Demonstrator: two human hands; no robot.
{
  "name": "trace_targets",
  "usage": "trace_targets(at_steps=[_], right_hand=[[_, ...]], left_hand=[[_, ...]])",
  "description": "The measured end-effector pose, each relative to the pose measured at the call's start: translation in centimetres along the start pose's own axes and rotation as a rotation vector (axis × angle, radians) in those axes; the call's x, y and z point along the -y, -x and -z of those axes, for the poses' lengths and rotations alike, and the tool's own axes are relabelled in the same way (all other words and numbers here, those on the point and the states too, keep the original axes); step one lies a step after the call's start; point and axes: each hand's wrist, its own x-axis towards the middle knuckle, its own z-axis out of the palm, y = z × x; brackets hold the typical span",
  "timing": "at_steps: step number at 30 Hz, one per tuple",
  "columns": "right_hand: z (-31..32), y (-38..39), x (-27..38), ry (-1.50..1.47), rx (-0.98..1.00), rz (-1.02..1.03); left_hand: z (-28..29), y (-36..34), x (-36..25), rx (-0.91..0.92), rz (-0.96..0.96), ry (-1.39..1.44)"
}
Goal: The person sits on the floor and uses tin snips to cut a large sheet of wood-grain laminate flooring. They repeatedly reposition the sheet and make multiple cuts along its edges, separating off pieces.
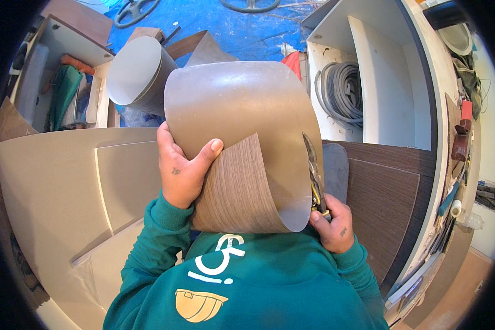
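Note:
My left hand grips the left edge of a curled laminate sheet, thumb pressed on its wood-grain face, the plain brown backing bowed up toward me. My right hand is closed around the yellow handles of metal snips, whose blades run up along the sheet's right edge. I cannot tell whether the blades are biting into the sheet. Both forearms are in green sleeves.
Beige boards lie at the left, a dark wood-grain panel at the right. A second rolled sheet stands behind. A white cabinet holds a coiled grey hose. Blue tarp covers the far floor.

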Motion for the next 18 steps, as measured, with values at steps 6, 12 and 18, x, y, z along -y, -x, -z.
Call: trace_targets(at_steps=[6,12,18], right_hand=[[0.0,0.1,-0.5,-0.016,-0.006,-0.006],[0.5,-0.2,0.2,0.056,0.018,0.003],[0.3,-0.3,0.9,0.034,0.012,0.003]], left_hand=[[0.1,-0.1,0.0,0.011,0.015,-0.007],[0.1,0.0,0.0,0.013,0.015,-0.003],[0.0,0.0,-0.1,0.005,-0.010,-0.007]])
